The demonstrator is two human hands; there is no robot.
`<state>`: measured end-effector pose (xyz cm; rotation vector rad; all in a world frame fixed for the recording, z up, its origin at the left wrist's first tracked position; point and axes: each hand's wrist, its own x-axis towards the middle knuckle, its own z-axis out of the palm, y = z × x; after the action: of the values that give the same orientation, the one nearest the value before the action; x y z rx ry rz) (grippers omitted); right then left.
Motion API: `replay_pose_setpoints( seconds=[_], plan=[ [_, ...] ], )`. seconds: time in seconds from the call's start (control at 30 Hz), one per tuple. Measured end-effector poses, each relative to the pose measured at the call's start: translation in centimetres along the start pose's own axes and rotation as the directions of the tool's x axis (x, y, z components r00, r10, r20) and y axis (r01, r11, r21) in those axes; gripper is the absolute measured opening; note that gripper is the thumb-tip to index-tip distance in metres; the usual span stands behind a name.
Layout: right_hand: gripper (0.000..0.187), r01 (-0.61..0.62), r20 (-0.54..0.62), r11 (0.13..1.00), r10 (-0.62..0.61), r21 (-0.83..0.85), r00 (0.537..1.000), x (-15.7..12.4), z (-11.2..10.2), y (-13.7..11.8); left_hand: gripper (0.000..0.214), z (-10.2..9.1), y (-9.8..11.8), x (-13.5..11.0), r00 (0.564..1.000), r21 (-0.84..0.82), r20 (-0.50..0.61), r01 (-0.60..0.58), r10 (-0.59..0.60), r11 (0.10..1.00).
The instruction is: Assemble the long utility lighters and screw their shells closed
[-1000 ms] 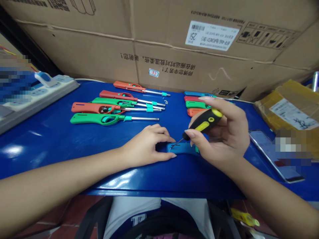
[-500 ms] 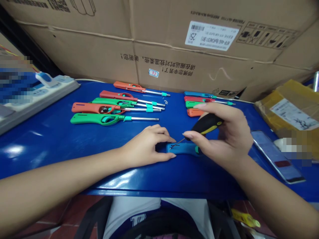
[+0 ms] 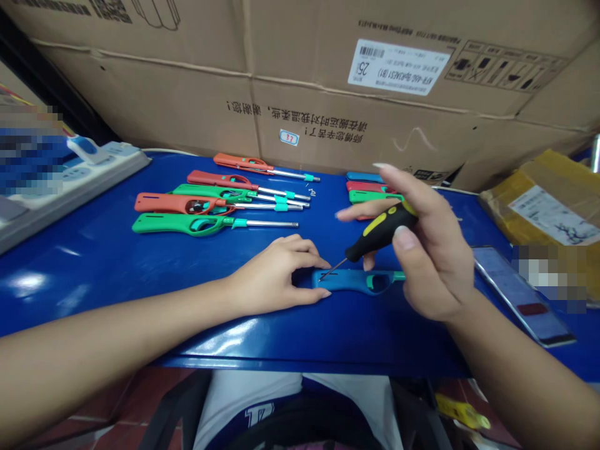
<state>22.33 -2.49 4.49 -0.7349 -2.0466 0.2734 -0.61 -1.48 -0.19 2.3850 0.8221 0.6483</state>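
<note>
A blue lighter body [image 3: 352, 280] lies flat near the front edge of the blue table [image 3: 140, 269]. My left hand [image 3: 276, 272] pinches its left end between thumb and fingers, holding it down. A black and yellow screwdriver [image 3: 380, 231] is gripped in my right hand [image 3: 429, 247], and its thin tip touches the left end of the lighter body. My right index and middle fingers stretch out over the handle.
Several long red and green gas lighters [image 3: 210, 203] lie in a row at the back left. More coloured lighter bodies [image 3: 368, 187] lie behind my right hand. A white power strip [image 3: 75, 172] is at the left, a phone [image 3: 520, 294] at the right, cardboard boxes [image 3: 328, 81] behind.
My right hand has turned the screwdriver and shifted its grip, fingers lifting and spreading over the handle. More of the blue lighter body shows now. The left hand has stayed still.
</note>
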Motion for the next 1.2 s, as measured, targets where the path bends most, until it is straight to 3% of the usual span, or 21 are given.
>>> replay_pose_setpoints(
  seconds=[0.17, 0.33, 0.5, 0.67, 0.87, 1.03, 1.2],
  plan=[
    [0.045, 0.111, -0.128, 0.987, -0.125, -0.116, 0.984, -0.4, 0.3, 0.3, 0.031, 0.0, 0.0, 0.0, 1.0, -0.005, -0.006, -0.011, 0.011, 1.0],
    [0.053, -0.042, 0.011, 0.995, 0.041, 0.095, 0.999, -0.3, 0.3, -0.4, 0.03, 0.0, 0.1, 0.0, 1.0, -0.017, 0.002, -0.005, 0.005, 1.0],
    [0.04, 0.173, -0.138, 0.973, -0.194, -0.151, 0.971, 0.1, 0.2, -0.5, 0.029, 0.0, 0.1, 0.0, 1.0, -0.029, -0.002, -0.015, 0.015, 0.999],
    [0.047, 0.027, -0.01, 0.999, -0.027, -0.023, 1.0, -0.3, 0.1, -0.5, 0.027, 0.0, 0.1, 0.0, 1.0, -0.028, -0.001, -0.018, 0.018, 0.999],
    [0.04, 0.212, -0.099, 0.969, -0.225, -0.126, 0.969, -0.2, 0.2, -0.5, 0.027, 0.0, 0.1, 0.0, 1.0, -0.018, 0.008, -0.015, 0.015, 1.0],
    [0.042, 0.072, -0.037, 0.997, -0.071, 0.018, 0.997, -0.4, 0.3, -0.7, 0.027, 0.0, 0.0, 0.0, 1.0, -0.023, -0.005, -0.028, 0.028, 0.999],
    [0.034, 0.207, -0.135, 0.971, -0.223, -0.122, 0.965, -0.2, 0.3, -0.4, 0.029, 0.1, 0.0, 0.0, 1.0, -0.018, 0.005, -0.028, 0.028, 0.999]
  ],
)
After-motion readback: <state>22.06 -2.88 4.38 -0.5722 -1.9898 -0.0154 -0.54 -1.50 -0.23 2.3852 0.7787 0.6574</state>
